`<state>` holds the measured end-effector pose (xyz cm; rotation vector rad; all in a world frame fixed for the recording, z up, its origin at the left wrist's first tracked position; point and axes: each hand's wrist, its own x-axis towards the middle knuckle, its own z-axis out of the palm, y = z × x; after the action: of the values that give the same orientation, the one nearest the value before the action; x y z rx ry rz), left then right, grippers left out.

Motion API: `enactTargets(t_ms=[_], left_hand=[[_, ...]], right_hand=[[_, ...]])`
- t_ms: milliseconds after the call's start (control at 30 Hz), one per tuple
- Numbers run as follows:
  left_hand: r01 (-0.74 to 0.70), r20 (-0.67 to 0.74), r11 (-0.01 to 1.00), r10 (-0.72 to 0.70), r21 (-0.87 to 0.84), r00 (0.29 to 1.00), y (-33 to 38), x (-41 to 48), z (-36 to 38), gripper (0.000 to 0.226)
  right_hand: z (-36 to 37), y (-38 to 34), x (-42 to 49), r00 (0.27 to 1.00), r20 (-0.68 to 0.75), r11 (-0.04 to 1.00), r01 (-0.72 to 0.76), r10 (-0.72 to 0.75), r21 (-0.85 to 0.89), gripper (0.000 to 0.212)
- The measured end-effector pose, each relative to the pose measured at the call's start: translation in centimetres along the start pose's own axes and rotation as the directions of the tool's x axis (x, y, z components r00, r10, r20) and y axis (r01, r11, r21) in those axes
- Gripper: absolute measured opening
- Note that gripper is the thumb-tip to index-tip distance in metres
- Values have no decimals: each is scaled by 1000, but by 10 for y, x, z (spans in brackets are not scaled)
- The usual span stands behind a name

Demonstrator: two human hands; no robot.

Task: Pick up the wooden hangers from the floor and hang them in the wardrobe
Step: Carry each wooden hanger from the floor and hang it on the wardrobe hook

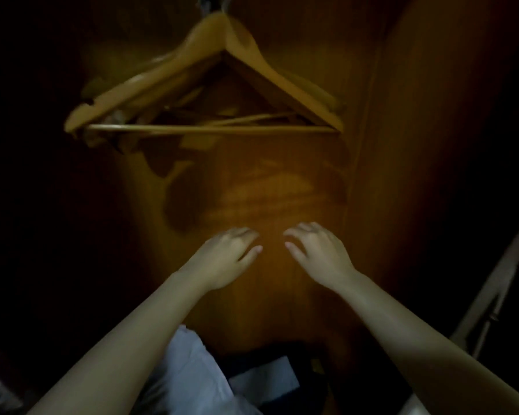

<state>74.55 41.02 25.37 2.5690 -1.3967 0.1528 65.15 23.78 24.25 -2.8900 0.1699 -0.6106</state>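
Left hand (pixel 225 256): empty, palm down, fingers loosely curled. Right hand (pixel 319 253): the same, just beside it, not touching.

Wooden hangers (pixel 168 65): bunched, hanging inside the wardrobe (pixel 282 190) at 12 o'clock from both hands, well apart. Front bar runs 9-to-3. Left hand looks marginally nearer.

No floor hanger in view, so the next pick-up probably lies outside the frame.

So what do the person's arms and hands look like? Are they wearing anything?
Nothing that shows. The left arm and right arm are bare, with no sleeves, watch or bracelet. The left hand and right hand have no gloves or rings, though the light is dim.
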Motion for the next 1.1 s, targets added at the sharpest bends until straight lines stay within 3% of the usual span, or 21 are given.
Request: enactTargets(t_ms=[200, 367, 500, 600, 733, 933, 1100], left_hand=[[-21, 302, 976, 88, -219, 949, 26, -5, 83, 40], [64, 494, 934, 126, -351, 860, 59, -17, 158, 33], [144, 572, 896, 138, -420, 808, 87, -38, 217, 30], [176, 649, 890, 159, -420, 744, 117, -61, 258, 27], [154, 743, 903, 222, -401, 632, 172, -88, 298, 24], [84, 803, 926, 272, -369, 530, 278, -125, 339, 21], [133, 830, 890, 341, -436, 441, 364, -161, 362, 17]], right_hand=[[60, 46, -86, 921, 303, 962, -270, 246, 40, 26], [101, 83, -177, 736, 519, 847, -530, 435, 41, 22], [117, 111, -262, 544, 577, 677, -736, 609, -20, 28], [120, 124, -335, 444, 614, 586, -809, 653, -38, 26], [112, 130, -427, 246, 671, 378, -924, 699, -55, 27], [87, 120, -574, -24, 686, 74, -991, 727, -112, 29], [58, 109, -694, -222, 700, -158, -975, 678, -157, 28]])
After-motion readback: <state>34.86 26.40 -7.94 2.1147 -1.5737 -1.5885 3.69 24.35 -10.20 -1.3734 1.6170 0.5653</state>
